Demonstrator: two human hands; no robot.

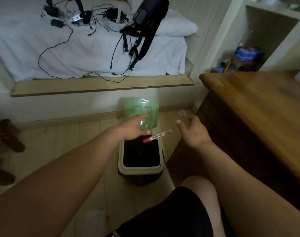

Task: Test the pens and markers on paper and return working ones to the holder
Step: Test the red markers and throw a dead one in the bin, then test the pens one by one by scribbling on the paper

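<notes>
**A:** What is around you?

**B:** The bed fills the far left. Its white sheet is strewn with black cables and a white headset. A black bag leans at its right end, in front of a pillow. On my right is the wooden counter, with its rounded corner just beyond my right arm. Farther off, a shelf recess holds some blue packets. The floor is pale wooden planks.

**A:** And straight ahead of you?

**B:** A small bin stands on the floor just beyond my knee. It has a cream rim and is dark inside. Its green see-through lid is tipped up at the far side, so the opening is uncovered.

**A:** What are your hands doing?

**B:** My left hand grips the lid by its near edge. My thumb is on the front, and my fingers show through the plastic from behind. My right hand is to the right of the bin and holds nothing. Its fingers are loosely curled and the thumb points left.

**A:** Where is the marker?

**B:** The red-and-white marker is in the gap between my two hands and touches neither. It slants over the far edge of the bin's opening. Its red end is lower, just below my left thumb, and its pale end is higher and points toward my right hand. It is blurred, so I cannot read the print on it.
</notes>
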